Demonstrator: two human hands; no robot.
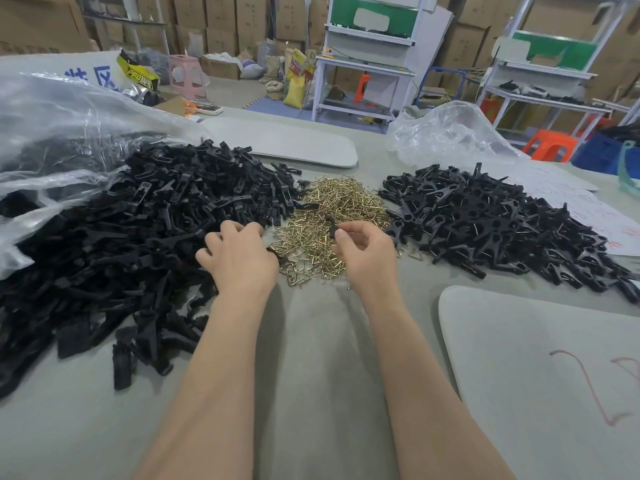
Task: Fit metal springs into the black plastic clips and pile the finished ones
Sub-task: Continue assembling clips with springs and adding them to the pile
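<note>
A big heap of loose black plastic clip parts (145, 230) covers the left of the table. A small heap of brass-coloured metal springs (332, 209) lies in the middle. To the right lies a pile of finished black clips (485, 223) with springs fitted. My left hand (239, 254) reaches into the right edge of the left heap with its fingers curled among the parts; what it holds is hidden. My right hand (367, 251) hovers over the springs and pinches a small black clip part (331, 225) between thumb and fingers.
A clear plastic bag (52, 133) lies open behind the left heap, and another (446, 133) sits behind the finished pile. Grey flat boards lie at the far middle (284, 140) and near right (540, 375). Papers (588, 209) lie at the right edge.
</note>
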